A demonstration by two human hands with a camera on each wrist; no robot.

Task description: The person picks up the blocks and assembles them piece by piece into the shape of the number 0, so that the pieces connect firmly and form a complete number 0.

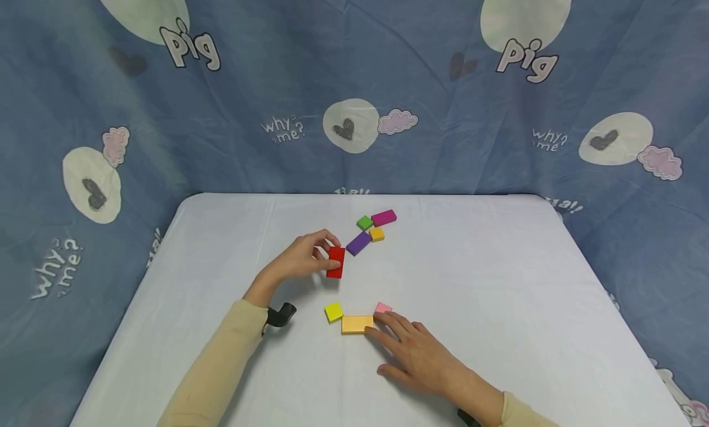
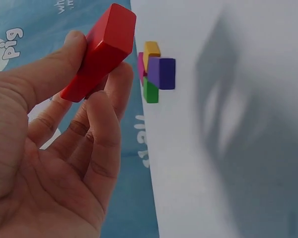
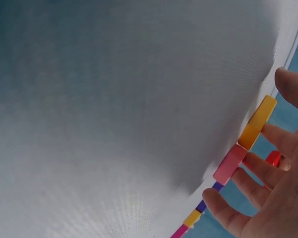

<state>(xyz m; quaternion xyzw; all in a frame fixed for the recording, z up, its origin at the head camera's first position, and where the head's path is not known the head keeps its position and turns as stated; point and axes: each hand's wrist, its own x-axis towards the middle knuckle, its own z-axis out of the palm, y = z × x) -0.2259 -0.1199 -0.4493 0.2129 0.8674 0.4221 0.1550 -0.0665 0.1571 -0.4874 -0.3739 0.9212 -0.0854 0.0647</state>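
My left hand (image 1: pixel 299 256) pinches a red rectangular block (image 1: pixel 337 253) between thumb and fingers; in the left wrist view the red block (image 2: pixel 109 39) is tilted, its shadow falling on the white table. Lower down, my right hand (image 1: pixel 418 353) is spread, with extended fingers at the right end of a light orange rectangular block (image 1: pixel 356 325) and by a pink block (image 1: pixel 382 307), which the fingers partly hide. Fingertips appear to touch the orange block (image 3: pixel 258 121) and the pink block (image 3: pixel 230 164) in the right wrist view. A yellow block (image 1: pixel 333 312) adjoins the orange block's left end.
Beyond the red block, a purple block (image 1: pixel 358 243), a small orange block (image 1: pixel 376 234), a green block (image 1: pixel 364 223) and a magenta block (image 1: pixel 384 218) form a cluster. The white table (image 1: pixel 498 279) ends at a blue patterned curtain (image 1: pixel 432 162).
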